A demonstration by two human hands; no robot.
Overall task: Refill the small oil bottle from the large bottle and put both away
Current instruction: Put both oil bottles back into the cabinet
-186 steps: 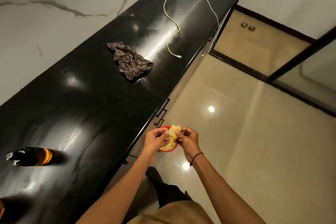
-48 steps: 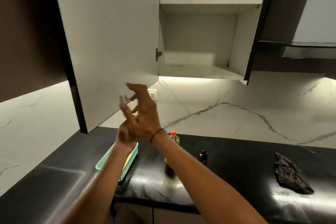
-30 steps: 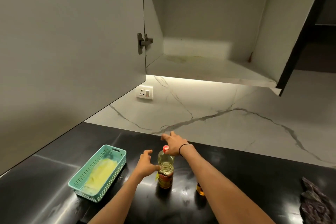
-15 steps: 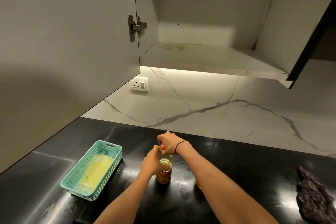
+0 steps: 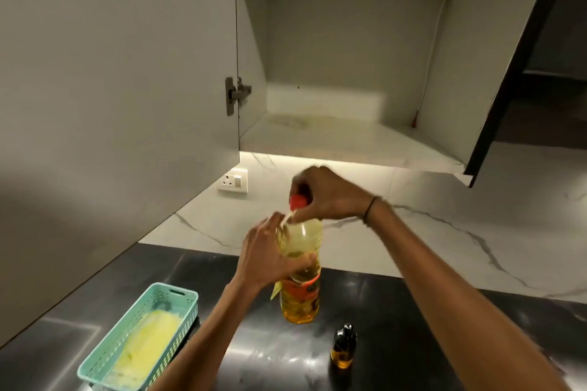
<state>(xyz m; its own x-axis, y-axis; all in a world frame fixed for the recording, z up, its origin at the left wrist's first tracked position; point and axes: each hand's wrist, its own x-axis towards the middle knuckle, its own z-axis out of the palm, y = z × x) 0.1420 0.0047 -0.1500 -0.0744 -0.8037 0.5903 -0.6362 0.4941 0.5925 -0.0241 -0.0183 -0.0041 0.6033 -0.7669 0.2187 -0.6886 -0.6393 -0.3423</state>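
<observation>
My right hand (image 5: 330, 197) is curled over the red cap (image 5: 298, 201) of the large bottle (image 5: 300, 267), fingers and thumb closed round it. My left hand (image 5: 268, 259) wraps the bottle's shoulder from the left side, fingers round the clear plastic above the orange label. Bottle upright; its base looks to be at or just above the worktop (image 5: 397, 327) — cannot tell if it touches. Oil fills it most of the way up.

Small bottle (image 5: 343, 347) stands on the worktop just right of and nearer me than the large one, apart from it. Dark top on, amber oil in the lower part only.

Left of both: a teal basket (image 5: 178, 295) with a yellow cloth (image 5: 146, 346) lying in it. Above: wall cupboard (image 5: 349, 136), door (image 5: 127, 89) swung open to the left, bottom shelf bare but stained. A socket (image 5: 233, 180) on the marble wall under it.

Step, as I judge it: a two-handed grip on the large bottle, either working the cap or lifting. The grip alone does not say which.

If the cap comes off next, the left hand must hold the body still against the twist without squeezing; soft plastic this full would push oil out at the neck. The small bottle's top must also come off before any pour. If the refill is done, lift straight up to the shelf, clear of the door edge.
</observation>
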